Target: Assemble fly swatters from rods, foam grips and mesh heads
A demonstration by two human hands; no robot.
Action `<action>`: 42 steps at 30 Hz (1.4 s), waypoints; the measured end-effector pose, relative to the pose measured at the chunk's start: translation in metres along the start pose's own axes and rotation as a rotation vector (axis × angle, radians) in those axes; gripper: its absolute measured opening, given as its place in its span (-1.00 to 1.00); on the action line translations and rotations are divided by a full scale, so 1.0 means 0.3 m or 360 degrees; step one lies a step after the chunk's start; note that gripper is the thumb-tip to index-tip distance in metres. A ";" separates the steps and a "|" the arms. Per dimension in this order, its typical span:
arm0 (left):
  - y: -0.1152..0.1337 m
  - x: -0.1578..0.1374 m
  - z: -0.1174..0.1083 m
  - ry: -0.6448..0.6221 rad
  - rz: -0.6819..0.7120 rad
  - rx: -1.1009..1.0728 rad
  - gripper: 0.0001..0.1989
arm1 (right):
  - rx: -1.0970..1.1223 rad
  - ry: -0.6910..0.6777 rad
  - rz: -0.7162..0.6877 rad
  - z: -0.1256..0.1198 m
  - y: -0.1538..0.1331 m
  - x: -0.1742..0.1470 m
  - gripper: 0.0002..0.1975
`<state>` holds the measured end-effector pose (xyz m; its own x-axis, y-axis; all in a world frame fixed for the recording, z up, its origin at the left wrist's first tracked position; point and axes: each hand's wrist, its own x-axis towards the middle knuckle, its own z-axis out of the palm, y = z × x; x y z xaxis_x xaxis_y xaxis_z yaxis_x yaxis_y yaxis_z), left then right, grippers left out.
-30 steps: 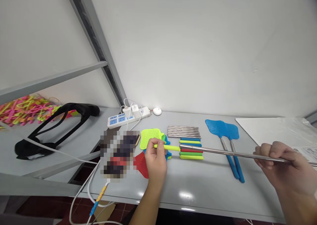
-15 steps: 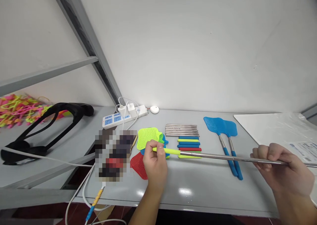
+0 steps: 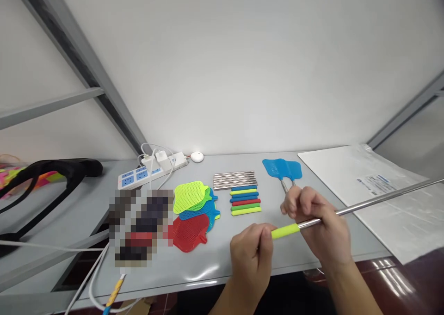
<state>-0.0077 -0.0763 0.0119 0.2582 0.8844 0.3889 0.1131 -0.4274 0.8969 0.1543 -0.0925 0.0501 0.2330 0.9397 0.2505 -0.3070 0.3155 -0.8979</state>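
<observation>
My left hand is closed around a yellow-green handle grip. Out of that grip runs a long shiny metal rod, slanting up past the right edge of the view. My right hand curls around the rod close to the grip, its fingertips partly raised. Beyond my hands, loose handle grips in blue, yellow-green, red and green lie in a stack of rows. Several metal rods lie side by side behind them. Two blue fly swatters rest farther right, their lower shafts hidden by my right hand.
Loose swatter heads in yellow-green, green, blue and red overlap on the grey table. At left are a power strip with chargers, a pixelated area and white cables. A white plastic-wrapped sheet covers the table's right side.
My right hand has slid along the rod toward the grip. Both hands have come nearer the table's front edge, and the rod's far end now tilts upward. The view has turned right.
</observation>
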 end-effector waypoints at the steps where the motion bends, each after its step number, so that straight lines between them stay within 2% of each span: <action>1: 0.007 -0.014 0.005 0.0026 -0.0094 -0.0049 -0.73 | -0.0048 0.0004 -0.0021 0.014 0.002 -0.011 -0.81; 3: 0.011 -0.038 -0.003 0.0154 -0.0302 -0.0129 -0.68 | -0.0172 -0.0040 0.0001 0.030 0.006 -0.036 -0.80; 5: 0.006 -0.057 -0.032 0.0314 -0.0453 -0.0166 -0.65 | -0.0172 -0.0157 0.0121 0.035 0.008 -0.062 -0.79; 7: -0.002 -0.074 -0.075 0.0456 -0.0521 -0.0165 -0.66 | 0.0005 -0.0239 0.0182 0.031 0.002 -0.086 -0.68; 9: -0.006 -0.092 -0.127 0.0602 -0.0520 -0.0164 -0.68 | 0.0294 -0.0198 0.0156 0.014 -0.021 -0.106 -0.53; 11: -0.008 -0.114 -0.186 0.0777 -0.0458 -0.0156 -0.71 | 0.0590 -0.0004 0.0085 -0.024 -0.058 -0.124 -0.48; 13: -0.010 -0.142 -0.250 0.0942 -0.0358 -0.0127 -0.76 | 0.0828 0.0289 0.0003 -0.080 -0.102 -0.145 -0.55; 15: -0.014 -0.178 -0.314 0.1087 -0.0288 -0.0086 -0.80 | 0.0959 0.0594 -0.0083 -0.142 -0.143 -0.173 -0.63; 17: -0.019 -0.219 -0.367 0.1218 -0.0311 -0.0040 -0.83 | 0.0999 0.0819 -0.0143 -0.192 -0.173 -0.208 -0.66; 20: -0.011 -0.275 -0.414 0.1378 -0.0442 0.0032 -0.83 | 0.0942 0.0996 -0.0195 -0.222 -0.192 -0.262 -0.61; 22: 0.014 -0.292 -0.426 0.1440 -0.0436 0.0004 -0.83 | 0.0797 0.1073 -0.0281 -0.211 -0.188 -0.289 -0.57; 25: 0.073 -0.285 -0.438 0.1657 -0.0145 -0.0166 -0.85 | 0.0493 0.1140 -0.0580 -0.157 -0.160 -0.316 -0.53; 27: 0.105 -0.272 -0.438 0.1899 0.0158 -0.0257 -0.84 | 0.0349 0.1110 -0.0711 -0.103 -0.127 -0.334 -0.55; 29: 0.112 -0.266 -0.411 0.1992 0.0300 -0.0312 -0.80 | 0.0264 0.1047 -0.0700 -0.041 -0.086 -0.357 -0.57; 30: 0.106 -0.268 -0.384 0.1948 0.0278 -0.0326 -0.78 | 0.0236 0.0975 -0.0643 -0.009 -0.066 -0.371 -0.56; 33: 0.060 -0.292 -0.263 0.1560 0.0046 -0.0303 -0.78 | 0.0240 0.0711 -0.0500 0.076 -0.021 -0.421 -0.52; 36: 0.024 -0.322 -0.166 0.1297 -0.0107 -0.0229 -0.72 | 0.0210 0.0549 -0.0487 0.113 -0.017 -0.455 -0.49; 38: 0.025 -0.328 -0.157 0.1272 -0.0136 -0.0129 -0.69 | 0.0161 0.0467 -0.0479 0.112 -0.028 -0.460 -0.50; 42: 0.071 -0.302 -0.246 0.1522 0.0009 -0.0095 -0.70 | 0.0256 0.0108 -0.0202 0.086 -0.052 -0.440 -0.57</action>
<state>-0.0995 -0.1517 0.0115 -0.6371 0.6724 0.3768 0.0583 -0.4453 0.8935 0.1046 -0.2182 0.0404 0.3391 0.8816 0.3282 -0.4135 0.4531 -0.7898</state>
